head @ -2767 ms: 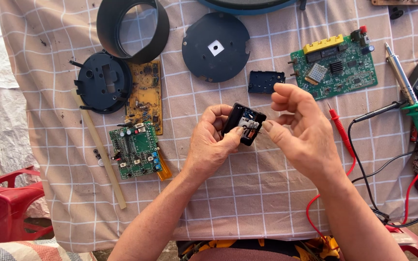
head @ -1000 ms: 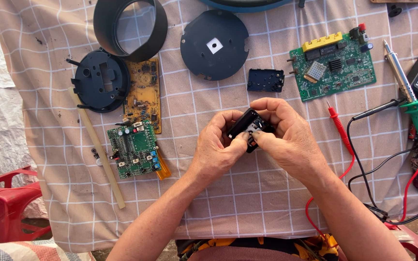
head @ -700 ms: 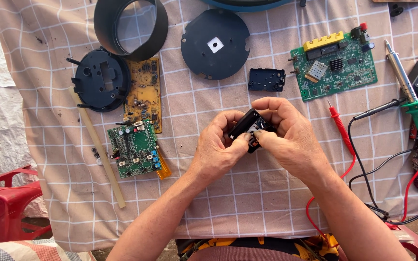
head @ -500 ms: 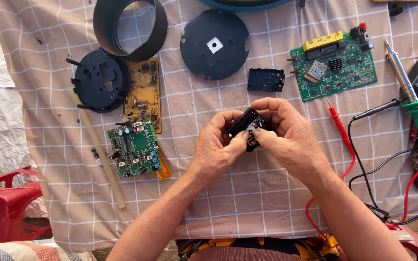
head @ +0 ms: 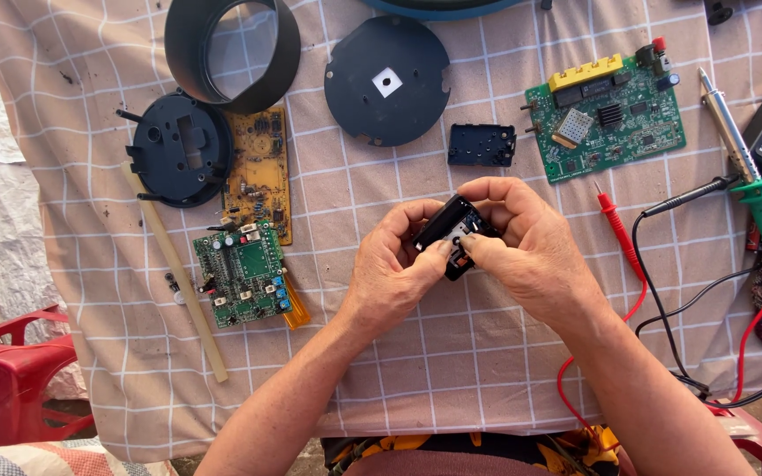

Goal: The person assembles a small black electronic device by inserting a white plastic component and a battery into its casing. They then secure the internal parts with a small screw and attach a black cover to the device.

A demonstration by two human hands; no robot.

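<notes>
Both my hands meet over the middle of the checked cloth around a small black plastic box (head: 448,227). My left hand (head: 394,269) grips it from the left and below, thumb along its side. My right hand (head: 522,247) wraps over its right end, fingers curled on top and thumb pressing its front face. Most of the box is hidden by my fingers. Just beyond my hands lies a small black rectangular cover (head: 481,145).
A green circuit board (head: 606,117) lies top right, a smaller green board (head: 244,273) and a yellow board (head: 262,167) at left. Black round parts (head: 387,79) (head: 178,150) and a black ring (head: 231,48) sit along the back. Soldering iron (head: 756,189), red probe (head: 615,225) and cables lie right; red chair (head: 6,379) below left.
The box was held open-faced between spread fingers 2.8 s ago; both hands have since closed around it. Over the last second they barely moved.
</notes>
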